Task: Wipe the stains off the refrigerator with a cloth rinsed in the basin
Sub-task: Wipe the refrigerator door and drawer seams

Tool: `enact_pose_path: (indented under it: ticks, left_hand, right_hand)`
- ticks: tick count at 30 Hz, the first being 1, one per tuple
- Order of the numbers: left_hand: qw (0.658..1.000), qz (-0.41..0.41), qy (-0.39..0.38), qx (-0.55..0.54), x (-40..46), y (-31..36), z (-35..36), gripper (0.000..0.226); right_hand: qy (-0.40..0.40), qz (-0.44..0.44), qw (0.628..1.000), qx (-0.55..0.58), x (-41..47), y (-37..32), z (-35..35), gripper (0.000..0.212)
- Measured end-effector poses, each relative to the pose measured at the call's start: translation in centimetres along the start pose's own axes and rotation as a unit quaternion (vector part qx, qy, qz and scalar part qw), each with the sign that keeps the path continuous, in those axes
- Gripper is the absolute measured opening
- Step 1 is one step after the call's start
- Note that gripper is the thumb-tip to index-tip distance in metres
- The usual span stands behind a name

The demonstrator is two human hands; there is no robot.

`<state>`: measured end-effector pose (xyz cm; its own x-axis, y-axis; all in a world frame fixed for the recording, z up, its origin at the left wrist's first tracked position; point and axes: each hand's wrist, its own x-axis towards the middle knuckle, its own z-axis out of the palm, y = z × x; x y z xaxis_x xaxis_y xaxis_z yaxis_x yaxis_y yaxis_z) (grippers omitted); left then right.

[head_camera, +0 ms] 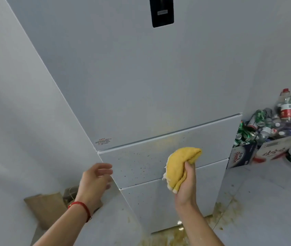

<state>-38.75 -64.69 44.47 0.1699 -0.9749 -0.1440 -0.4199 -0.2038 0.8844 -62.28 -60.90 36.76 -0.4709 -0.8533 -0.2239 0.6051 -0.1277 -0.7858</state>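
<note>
A tall white refrigerator [141, 86] fills the middle of the view. Its middle drawer front [141, 166] carries dark specks and a faint yellowish smear near its top edge. My right hand [185, 185] grips a bunched yellow cloth [180, 164] held up in front of the right half of that drawer; whether the cloth touches the surface I cannot tell. My left hand [95, 180], with a red string at the wrist, hovers at the drawer's left corner with fingers loosely spread and holds nothing. No basin is in view.
Yellowish spill [223, 215] covers the floor at the refrigerator's foot. Cardboard boxes [244, 155] full of empty cans and plastic bottles stand to the right. A brown paper bag [47, 208] lies on the floor at the left against the wall.
</note>
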Motion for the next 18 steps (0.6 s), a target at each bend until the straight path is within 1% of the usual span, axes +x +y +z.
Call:
enact_pose_path:
  ticks: [2,4,5,7,8,10,11,13,14,16,18]
  left_hand:
    - [0.994,-0.034,0.079,-0.060,1.7,-0.1,-1.1,0.026]
    - [0.989,-0.045,0.104,-0.093,3.1,-0.3,-1.6,0.023]
    - [0.989,-0.046,0.104,-0.097,3.7,-0.3,-1.6,0.024]
    - [0.991,-0.025,0.101,-0.085,5.4,-0.6,-1.3,0.027]
    - [0.991,-0.006,0.106,-0.081,5.8,-0.8,-0.9,0.028]
    - [0.989,0.040,0.121,-0.075,6.6,-1.1,-0.1,0.029]
    - [0.987,0.059,0.131,-0.073,6.8,-1.1,0.2,0.029]
    - [0.984,0.088,0.137,-0.067,7.1,-1.1,0.3,0.025]
    - [0.983,0.103,0.140,-0.064,7.2,-1.3,-0.1,0.023]
    - [0.980,0.131,0.137,-0.055,7.5,-1.6,0.0,0.024]
    - [0.978,0.143,0.144,-0.055,8.0,-2.4,-0.1,0.024]
  right_hand:
    - [-0.011,-0.095,0.989,-0.114,1.2,0.0,1.3,0.058]
    - [-0.029,-0.187,0.958,-0.213,2.4,0.6,3.5,0.066]
    - [-0.045,-0.241,0.932,-0.267,2.9,1.0,4.9,0.068]
    - [-0.061,-0.336,0.851,-0.400,4.1,3.3,7.3,0.074]
    - [-0.060,-0.354,0.810,-0.463,4.4,4.3,7.9,0.080]
    - [-0.061,-0.362,0.744,-0.559,4.9,6.4,8.0,0.094]
    - [-0.065,-0.368,0.711,-0.596,4.9,7.0,7.6,0.096]
    - [-0.069,-0.403,0.636,-0.655,4.7,7.5,7.0,0.090]
    - [-0.079,-0.435,0.606,-0.661,4.7,7.7,7.0,0.081]
    - [-0.110,-0.528,0.537,-0.649,5.0,7.8,7.1,0.060]
    - [-0.141,-0.602,0.468,-0.631,5.9,8.8,8.6,0.043]
